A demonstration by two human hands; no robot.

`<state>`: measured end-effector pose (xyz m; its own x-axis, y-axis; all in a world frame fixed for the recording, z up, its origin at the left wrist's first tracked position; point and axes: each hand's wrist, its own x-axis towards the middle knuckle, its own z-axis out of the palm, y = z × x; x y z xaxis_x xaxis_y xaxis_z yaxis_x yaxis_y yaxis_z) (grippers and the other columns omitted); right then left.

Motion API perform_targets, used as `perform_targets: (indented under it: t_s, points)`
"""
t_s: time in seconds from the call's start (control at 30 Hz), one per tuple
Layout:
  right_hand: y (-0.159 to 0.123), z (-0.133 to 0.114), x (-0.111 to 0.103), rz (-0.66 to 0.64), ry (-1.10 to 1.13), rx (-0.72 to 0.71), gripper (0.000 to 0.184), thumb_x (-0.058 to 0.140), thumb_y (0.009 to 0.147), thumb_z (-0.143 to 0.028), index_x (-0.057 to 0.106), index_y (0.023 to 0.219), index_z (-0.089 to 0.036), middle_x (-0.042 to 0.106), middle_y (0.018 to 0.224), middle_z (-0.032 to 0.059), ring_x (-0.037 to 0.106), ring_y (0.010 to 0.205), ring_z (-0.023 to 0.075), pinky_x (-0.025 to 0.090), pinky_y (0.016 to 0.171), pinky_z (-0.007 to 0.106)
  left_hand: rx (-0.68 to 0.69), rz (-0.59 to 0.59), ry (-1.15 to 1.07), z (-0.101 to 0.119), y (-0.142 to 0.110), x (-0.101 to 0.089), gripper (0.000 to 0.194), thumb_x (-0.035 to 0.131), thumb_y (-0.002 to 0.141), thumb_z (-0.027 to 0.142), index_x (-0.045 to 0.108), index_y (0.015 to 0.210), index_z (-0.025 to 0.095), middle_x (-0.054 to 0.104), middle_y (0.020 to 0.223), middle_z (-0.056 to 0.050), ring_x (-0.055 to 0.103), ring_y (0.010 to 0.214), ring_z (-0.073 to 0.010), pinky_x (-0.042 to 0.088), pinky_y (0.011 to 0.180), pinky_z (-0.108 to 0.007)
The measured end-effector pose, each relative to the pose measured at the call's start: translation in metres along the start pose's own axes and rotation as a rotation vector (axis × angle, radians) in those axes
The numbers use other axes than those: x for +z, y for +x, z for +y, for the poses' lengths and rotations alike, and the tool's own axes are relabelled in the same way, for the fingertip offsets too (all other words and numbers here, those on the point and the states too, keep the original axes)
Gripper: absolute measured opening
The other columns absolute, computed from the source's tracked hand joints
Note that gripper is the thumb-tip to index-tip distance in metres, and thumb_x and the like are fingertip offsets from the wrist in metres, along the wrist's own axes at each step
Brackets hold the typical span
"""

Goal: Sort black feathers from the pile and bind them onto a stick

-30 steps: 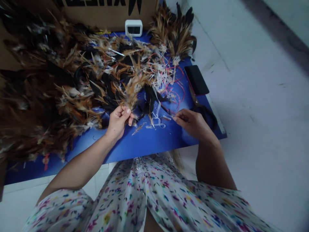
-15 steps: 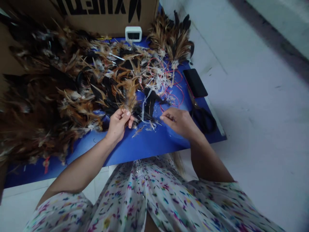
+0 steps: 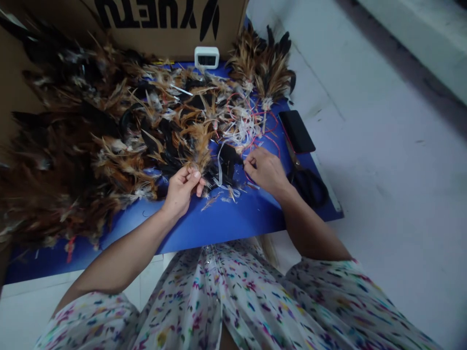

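Note:
My left hand (image 3: 183,187) pinches a small bunch of brown feathers (image 3: 201,146) by its lower end, the tips pointing away from me. To the right, my right hand (image 3: 265,170) has its fingers drawn together beside some black feathers (image 3: 229,160); anything between the fingertips is too small to make out. A clear plastic strip (image 3: 219,167) lies on the blue tabletop (image 3: 219,226) between the hands. Just beyond my right hand sits a tangle of whitish strips (image 3: 245,124) with red string (image 3: 274,141) looped around it.
Heaps of loose feathers (image 3: 62,165) cover the left and middle. Tied feather bunches (image 3: 272,73) lie at the back right. A phone (image 3: 297,131) and black-handled scissors (image 3: 309,184) are near the right edge. A white digital clock (image 3: 206,57) stands before a cardboard box (image 3: 164,36).
My right hand has moved slightly away from me, toward the black feathers and string. My left hand keeps its pinch on the feathers. The whole view has shifted a little.

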<state>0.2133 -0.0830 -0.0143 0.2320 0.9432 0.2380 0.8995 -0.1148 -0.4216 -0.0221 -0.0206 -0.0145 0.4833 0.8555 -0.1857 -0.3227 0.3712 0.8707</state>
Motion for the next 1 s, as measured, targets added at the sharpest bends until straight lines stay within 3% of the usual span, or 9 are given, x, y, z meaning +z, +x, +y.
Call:
perform_targets:
  t_s: [0.13,0.2,0.33,0.47,0.7,1.0]
  points:
    - [-0.01,-0.01,-0.006,-0.105,0.149,-0.044,0.009,0.057,0.082,-0.018,0.06,0.074,-0.019,0.061,0.074,0.0028,0.054,0.065,0.0147,0.041,0.064,0.029,-0.002,-0.001,0.0,0.0,0.0,0.0,0.043,0.086,0.065,0.04,0.051,0.076,0.017,0.065,0.058,0.004,0.051,0.04,-0.0052,0.04,0.041,-0.017]
    - [-0.008,-0.01,-0.006,-0.08,0.146,-0.045,0.008,0.056,0.083,-0.019,0.063,0.079,-0.019,0.063,0.077,0.0035,0.056,0.066,0.0151,0.043,0.066,0.029,-0.003,-0.002,-0.001,0.0,-0.001,0.0,0.043,0.086,0.065,0.04,0.051,0.076,0.017,0.066,0.058,0.004,0.051,0.04,-0.0053,0.04,0.041,-0.017]
    - [0.016,0.001,-0.004,0.026,0.012,-0.023,0.019,0.052,0.086,-0.017,0.067,0.098,-0.018,0.067,0.097,0.009,0.061,0.081,0.0208,0.047,0.075,0.035,0.005,-0.004,0.005,-0.001,0.0,0.0,0.043,0.086,0.066,0.04,0.051,0.075,0.017,0.065,0.058,0.004,0.05,0.04,-0.0055,0.04,0.041,-0.017]
    - [0.045,0.013,0.004,-0.044,-0.124,0.02,0.021,0.053,0.085,-0.016,0.067,0.102,-0.017,0.065,0.108,0.0132,0.062,0.092,0.0262,0.048,0.079,0.038,0.0,0.004,0.012,0.0,0.0,0.0,0.044,0.086,0.065,0.04,0.05,0.076,0.017,0.065,0.058,0.004,0.05,0.04,-0.0053,0.039,0.041,-0.017]
    - [0.053,0.025,0.013,-0.055,-0.107,-0.026,0.007,0.056,0.083,-0.013,0.06,0.082,-0.019,0.064,0.1,0.0121,0.059,0.089,0.0248,0.047,0.081,0.037,-0.003,0.002,0.005,0.0,0.0,0.0,0.043,0.086,0.065,0.04,0.051,0.075,0.017,0.065,0.058,0.004,0.05,0.04,-0.0055,0.039,0.041,-0.017]
    - [0.045,0.02,-0.015,0.093,0.215,0.003,0.007,0.059,0.079,-0.024,0.061,0.075,-0.019,0.059,0.066,0.0003,0.052,0.061,0.0145,0.04,0.064,0.029,-0.003,-0.008,0.003,-0.001,-0.001,0.0,0.042,0.085,0.067,0.039,0.05,0.076,0.017,0.065,0.058,0.004,0.05,0.04,-0.0055,0.04,0.041,-0.017]
